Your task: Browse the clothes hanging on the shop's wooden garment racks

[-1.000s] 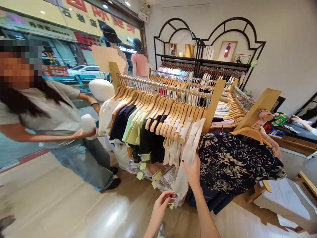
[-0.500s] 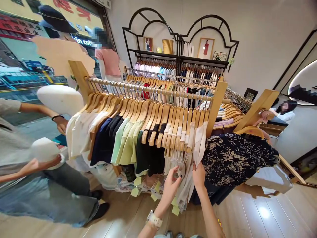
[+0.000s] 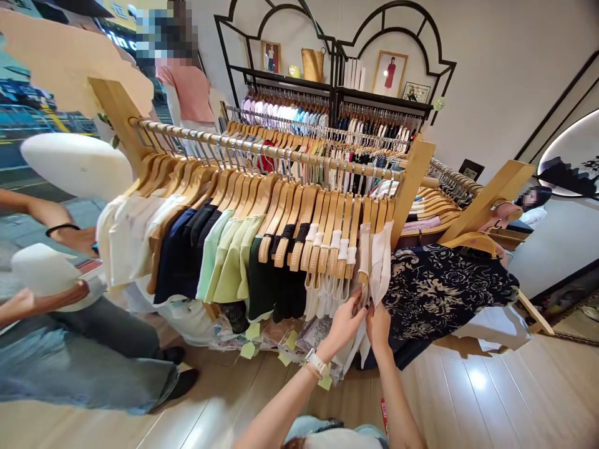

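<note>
At the right end of the wooden rack hangs a cream-white sleeveless garment (image 3: 380, 265), its long thin ends dangling. My right hand (image 3: 378, 327) pinches its lower part. Close beside it, my left hand (image 3: 345, 327), with a pale watch on the wrist, is closed on the white cloth too. The fingertips of both hands nearly meet, and the cloth partly hides them. Just left of my hands hang white strappy tops (image 3: 322, 296) on wooden hangers (image 3: 321, 234). To the right, a black top with beige flowers (image 3: 435, 290) hangs facing out.
The wooden rail (image 3: 262, 149) carries dark, green and white clothes. A person in jeans (image 3: 107, 362) stands at the left, near the rack's end. Wrapped clothes with yellow-green tags (image 3: 253, 330) lie beneath. Behind are more racks and a black shelf (image 3: 281, 78).
My left hand has moved right and closed on the white cloth beside my right hand; its fingers were apart before. The view has shifted, and the rack sits slightly higher and further left.
</note>
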Demonstrator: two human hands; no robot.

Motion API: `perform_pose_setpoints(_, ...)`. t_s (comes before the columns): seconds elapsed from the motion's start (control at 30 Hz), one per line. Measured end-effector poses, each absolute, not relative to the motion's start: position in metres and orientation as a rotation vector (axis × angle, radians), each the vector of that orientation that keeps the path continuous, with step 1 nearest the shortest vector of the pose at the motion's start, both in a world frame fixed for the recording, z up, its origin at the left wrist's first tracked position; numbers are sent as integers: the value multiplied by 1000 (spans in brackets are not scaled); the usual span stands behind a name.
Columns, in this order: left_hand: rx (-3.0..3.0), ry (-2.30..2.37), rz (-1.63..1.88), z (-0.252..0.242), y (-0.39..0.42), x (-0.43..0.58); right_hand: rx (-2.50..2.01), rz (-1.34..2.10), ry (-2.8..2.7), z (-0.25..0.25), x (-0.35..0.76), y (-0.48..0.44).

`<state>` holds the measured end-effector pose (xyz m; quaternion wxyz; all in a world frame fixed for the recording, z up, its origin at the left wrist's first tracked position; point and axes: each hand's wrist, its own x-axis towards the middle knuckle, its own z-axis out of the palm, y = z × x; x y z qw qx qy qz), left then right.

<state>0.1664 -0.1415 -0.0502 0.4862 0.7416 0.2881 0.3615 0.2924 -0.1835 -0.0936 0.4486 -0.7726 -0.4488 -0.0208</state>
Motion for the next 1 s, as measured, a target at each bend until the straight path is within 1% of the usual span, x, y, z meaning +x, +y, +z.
perform_pose_setpoints(0.13,1836,686,851,-49,-147,163,-1799,37,-1126,-99,294,-181)
perform_pose_setpoints(0.3,1842,690,848,-52,-151,159,-1484,258,-1017,-112,291,-169)
perform_pose_setpoints(0.4,1827,731,852,-52,-150,157,-1370,264,-989,-114,286,-165)
perform_pose_setpoints(0.47,1832,730,870,-51,-148,156,-1396,211,-985,-111,286,-165)
perform_pose_setpoints(0.57,1808,729,988,-51,-141,156,-1592,116,-920,-106,291,-168)
perform_pose_setpoints(0.67,1686,880,1203,-54,-128,158,-1726,88,-900,-102,296,-172)
perform_pose_setpoints(0.73,1617,994,1273,-56,-118,160,-1745,93,-922,-100,298,-175)
perform_pose_setpoints(0.83,1643,1093,1210,-58,-104,167,-1766,105,-947,-95,299,-179)
perform_pose_setpoints(1.0,1775,1092,1101,-59,-81,184,-1763,96,-988,-89,300,-182)
